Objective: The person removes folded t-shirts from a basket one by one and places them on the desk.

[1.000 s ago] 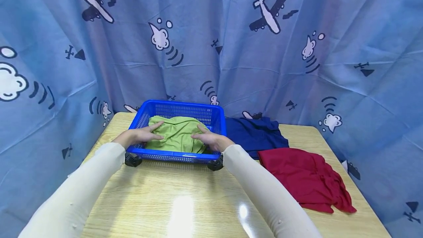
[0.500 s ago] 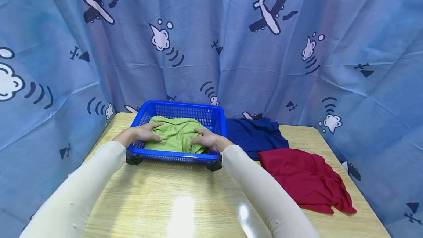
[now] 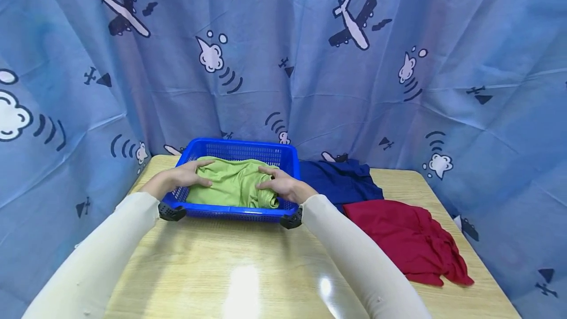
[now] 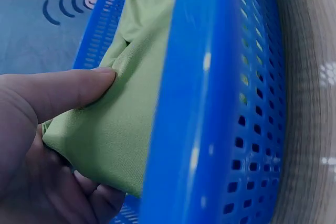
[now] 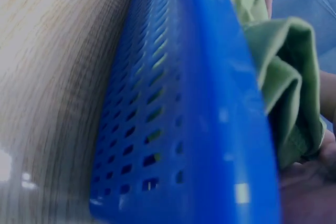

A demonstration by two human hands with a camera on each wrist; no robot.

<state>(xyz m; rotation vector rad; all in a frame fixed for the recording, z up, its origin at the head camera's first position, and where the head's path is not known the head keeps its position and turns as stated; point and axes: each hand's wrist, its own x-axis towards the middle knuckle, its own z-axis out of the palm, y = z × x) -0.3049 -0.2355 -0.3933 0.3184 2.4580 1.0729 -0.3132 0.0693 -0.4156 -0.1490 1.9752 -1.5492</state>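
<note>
A light green cloth garment [image 3: 230, 181] lies bunched in a blue plastic basket [image 3: 243, 210] at the back of the table. My left hand [image 3: 183, 175] grips its left end; in the left wrist view the thumb [image 4: 79, 87] presses on top while the other fingers curl beneath the fabric. At the opposite end my right hand [image 3: 283, 184] holds the garment, thumb toward the middle. The right wrist view shows the gathered green folds [image 5: 286, 87] just behind the basket rim [image 5: 231, 98], with much of that hand cut off or hidden.
A dark blue folded cloth [image 3: 338, 179] lies right of the basket, against the blue patterned curtain [image 3: 248, 87]. In front of it, a red cloth [image 3: 407, 240] spreads near the table's right edge. The wooden table [image 3: 208, 270] stretches toward me.
Both hands have closed in on the garment's ends from hovering with spread fingers. The left hand has moved slightly left, and the cloth's right end is now gathered. The view has shifted slightly.
</note>
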